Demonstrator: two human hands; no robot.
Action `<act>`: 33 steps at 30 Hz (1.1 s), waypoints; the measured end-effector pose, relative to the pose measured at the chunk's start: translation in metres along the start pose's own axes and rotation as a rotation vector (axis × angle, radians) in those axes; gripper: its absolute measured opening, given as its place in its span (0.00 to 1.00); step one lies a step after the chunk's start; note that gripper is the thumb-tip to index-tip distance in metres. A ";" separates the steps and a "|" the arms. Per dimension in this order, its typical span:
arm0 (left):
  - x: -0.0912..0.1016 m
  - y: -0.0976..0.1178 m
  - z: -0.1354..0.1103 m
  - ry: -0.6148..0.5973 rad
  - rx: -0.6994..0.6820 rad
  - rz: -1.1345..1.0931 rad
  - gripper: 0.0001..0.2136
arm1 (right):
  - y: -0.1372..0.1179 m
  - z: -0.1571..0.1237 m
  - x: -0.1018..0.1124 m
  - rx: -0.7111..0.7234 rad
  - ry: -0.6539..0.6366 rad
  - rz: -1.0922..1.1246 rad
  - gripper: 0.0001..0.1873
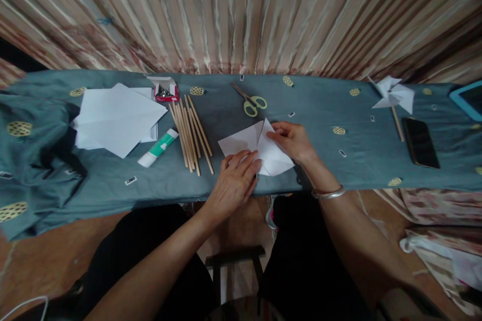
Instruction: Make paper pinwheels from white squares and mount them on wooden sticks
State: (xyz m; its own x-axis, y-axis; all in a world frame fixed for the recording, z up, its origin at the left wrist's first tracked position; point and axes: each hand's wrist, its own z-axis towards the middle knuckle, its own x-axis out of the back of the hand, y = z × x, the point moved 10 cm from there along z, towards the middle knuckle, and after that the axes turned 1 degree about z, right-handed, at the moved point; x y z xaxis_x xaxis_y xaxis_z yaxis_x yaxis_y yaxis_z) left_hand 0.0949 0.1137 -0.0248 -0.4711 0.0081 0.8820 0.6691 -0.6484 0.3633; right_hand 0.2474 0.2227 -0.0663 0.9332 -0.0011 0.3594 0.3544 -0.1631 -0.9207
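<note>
A white sheet of paper (274, 158) lies at the table's front edge, with cuts running in toward its middle. My left hand (235, 175) rests on its lower left part, fingers stretched out and pressing it down. At the upper right, my right hand (291, 139) pinches a flap of the sheet between thumb and fingers. Just beyond the paper are scissors (251, 102) with pale green handles, their blades pointing away from me. To the left lies a bunch of several wooden sticks (192, 133). A finished paper pinwheel (393, 96) on a stick lies at the right.
A stack of white paper (113, 115), a small red-and-white box (166, 91) of metal pieces and a green-and-white glue tube (158, 148) are on the left. A black phone (420, 143) and a blue-edged device (467, 100) lie right. A pleated curtain (241, 15) hangs behind.
</note>
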 end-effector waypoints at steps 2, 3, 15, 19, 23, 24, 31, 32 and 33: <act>0.004 -0.002 -0.001 0.010 0.006 -0.006 0.18 | 0.011 -0.006 0.008 -0.096 0.032 0.194 0.14; 0.006 -0.003 -0.001 0.015 0.010 -0.012 0.19 | 0.015 -0.010 0.014 -0.129 0.058 0.265 0.14; 0.008 -0.014 -0.007 0.038 0.075 -0.146 0.28 | 0.056 -0.080 0.083 -0.199 0.394 0.520 0.25; 0.022 -0.025 -0.003 0.118 0.081 -0.118 0.27 | 0.048 -0.105 0.041 -0.254 0.269 0.587 0.20; 0.024 -0.035 -0.005 0.128 0.099 -0.078 0.25 | 0.037 -0.121 0.009 -0.296 0.124 0.598 0.19; 0.024 -0.037 -0.006 0.136 0.107 -0.075 0.24 | 0.036 -0.123 0.005 -0.311 0.092 0.592 0.19; 0.030 -0.044 -0.010 0.184 0.139 -0.111 0.23 | 0.010 -0.119 0.019 -0.205 0.045 0.477 0.16; 0.033 -0.046 -0.009 0.197 0.158 -0.113 0.23 | 0.001 -0.118 0.025 -0.164 0.063 0.439 0.15; 0.036 -0.049 -0.008 0.213 0.176 -0.113 0.23 | -0.008 -0.117 0.031 -0.119 0.085 0.394 0.15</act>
State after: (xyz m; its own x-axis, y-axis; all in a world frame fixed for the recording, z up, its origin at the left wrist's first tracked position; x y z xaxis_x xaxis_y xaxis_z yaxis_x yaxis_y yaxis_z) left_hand 0.0402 0.1397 -0.0131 -0.6459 -0.0995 0.7569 0.6862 -0.5101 0.5185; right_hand 0.2663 0.1088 -0.0302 0.9860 -0.1670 -0.0010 -0.0427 -0.2464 -0.9682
